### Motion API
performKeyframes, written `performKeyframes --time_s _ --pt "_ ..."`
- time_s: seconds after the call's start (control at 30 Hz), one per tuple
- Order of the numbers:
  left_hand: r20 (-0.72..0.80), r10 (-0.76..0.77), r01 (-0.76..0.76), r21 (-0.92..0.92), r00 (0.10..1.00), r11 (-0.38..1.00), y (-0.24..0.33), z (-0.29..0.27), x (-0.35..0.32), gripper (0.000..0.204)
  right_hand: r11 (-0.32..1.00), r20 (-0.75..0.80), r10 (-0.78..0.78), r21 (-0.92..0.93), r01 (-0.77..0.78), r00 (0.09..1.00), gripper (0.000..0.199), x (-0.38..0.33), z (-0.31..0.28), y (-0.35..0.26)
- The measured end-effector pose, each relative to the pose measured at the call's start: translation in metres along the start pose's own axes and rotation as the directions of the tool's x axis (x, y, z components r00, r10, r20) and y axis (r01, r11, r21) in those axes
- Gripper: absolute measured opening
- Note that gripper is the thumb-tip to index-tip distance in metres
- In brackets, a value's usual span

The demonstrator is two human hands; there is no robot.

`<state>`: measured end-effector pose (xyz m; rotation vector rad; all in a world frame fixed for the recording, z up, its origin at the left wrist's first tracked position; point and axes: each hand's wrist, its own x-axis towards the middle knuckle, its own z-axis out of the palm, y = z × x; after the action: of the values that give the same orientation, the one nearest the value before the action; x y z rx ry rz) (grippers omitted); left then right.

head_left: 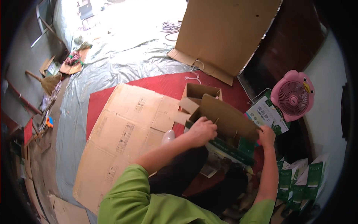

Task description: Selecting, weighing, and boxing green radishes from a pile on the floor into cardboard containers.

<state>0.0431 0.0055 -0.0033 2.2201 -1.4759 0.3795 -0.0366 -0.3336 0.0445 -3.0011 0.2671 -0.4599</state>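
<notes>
In front of my bent legs stands an open green-and-brown cardboard box (231,149), its tall brown flap (227,117) raised. My right hand (266,136) pinches the right corner of this flap. My left hand (203,131) is at the box's left side, above the opening, its fingers curled together; what they hold, if anything, is hidden. The box's contents are mostly in shadow. Just behind it is a second open brown box (203,90). Pale side flaps (182,115) stick out to the left.
A flattened cardboard sheet (126,130) covers the floor on my left. At right are a pink fan (292,96), a white-and-green carton (266,114) and several green-and-white packages (298,181). A large cardboard panel (227,33) leans ahead. A broom (50,83) lies far left.
</notes>
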Motion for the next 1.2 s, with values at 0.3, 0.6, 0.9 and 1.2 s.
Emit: performKeyframes --time_s 0.3,0.6,0.9,1.2 --pt "-0.311 -0.188 0.210 0.037 0.932 0.977 -0.061 -0.071 -0.077 0.005 0.949 -0.091 -0.314 -0.062 0.310 0.945 0.015 0.082 -0.029 -0.144" --pt "-0.273 -0.329 0.414 0.369 0.904 0.832 -0.066 -0.185 -0.201 0.004 0.874 -0.100 -0.422 0.221 0.434 0.901 0.016 0.079 -0.014 -0.289" --pt "-0.202 -0.587 0.583 0.565 0.784 0.584 -0.038 -0.251 -0.362 0.006 0.759 -0.004 -0.590 0.337 0.557 0.807 0.017 0.002 0.118 -0.454" --pt "-0.011 -0.834 0.676 0.593 0.551 0.438 0.010 -0.213 -0.564 0.003 0.673 0.438 -0.721 0.626 0.393 0.537 0.018 -0.137 0.147 -0.547"
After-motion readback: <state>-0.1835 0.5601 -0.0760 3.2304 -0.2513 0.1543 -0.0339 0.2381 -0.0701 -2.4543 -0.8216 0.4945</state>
